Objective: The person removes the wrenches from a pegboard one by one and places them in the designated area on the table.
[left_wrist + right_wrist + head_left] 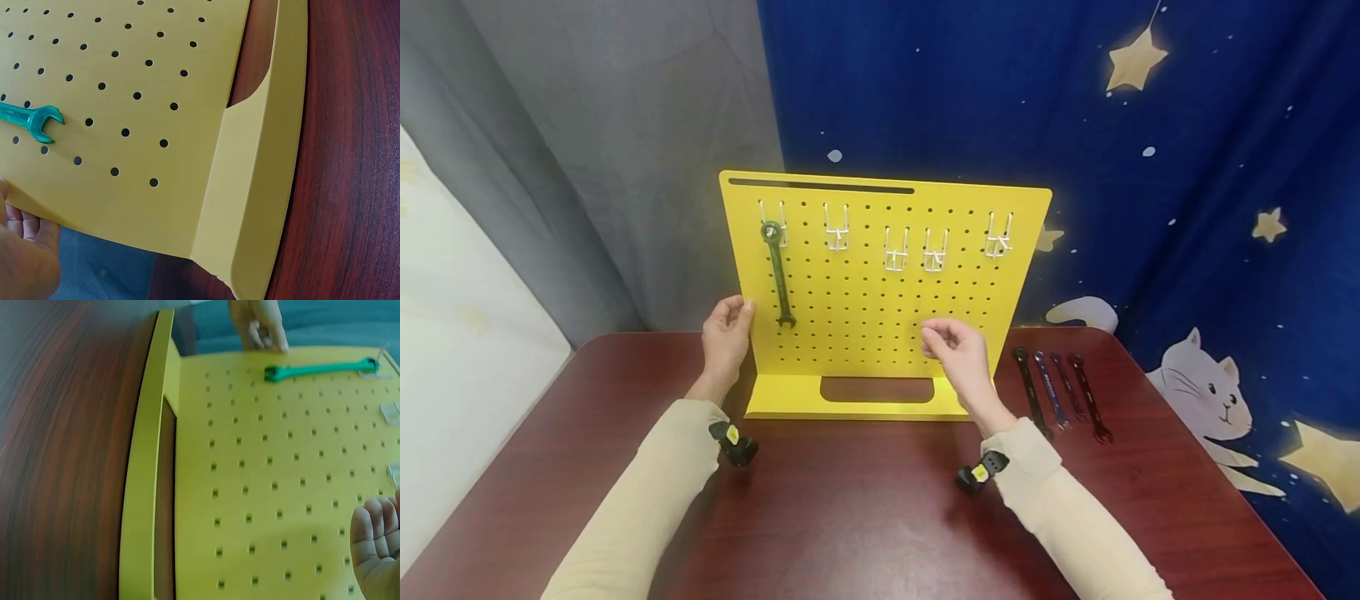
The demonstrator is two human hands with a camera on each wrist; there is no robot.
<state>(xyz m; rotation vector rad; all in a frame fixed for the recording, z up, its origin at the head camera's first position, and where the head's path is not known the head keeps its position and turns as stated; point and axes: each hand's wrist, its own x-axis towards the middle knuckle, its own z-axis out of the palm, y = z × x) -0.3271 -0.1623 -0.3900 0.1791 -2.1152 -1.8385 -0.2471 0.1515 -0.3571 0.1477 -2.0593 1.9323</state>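
A yellow pegboard (865, 325) stands upright on the table. A green combination wrench (778, 275) hangs from its leftmost white hook, ring end up. My left hand (727, 337) holds the board's left edge between thumb and fingers, low beside the wrench's open end; in the left wrist view, the fingers (31, 228) go behind that edge. My right hand (958, 354) hovers before the lower right of the board, its fingers loosely bent and holding nothing. To its right lie several darker wrenches, among them a black one (1028, 383) and a blue one (1051, 390).
Several more white hooks, one of them a double hook (837, 229), carry nothing. The board's yellow foot (790, 400) rests on the dark red table (850, 500). Behind hang a grey curtain (625, 150) and a blue curtain (940, 83).
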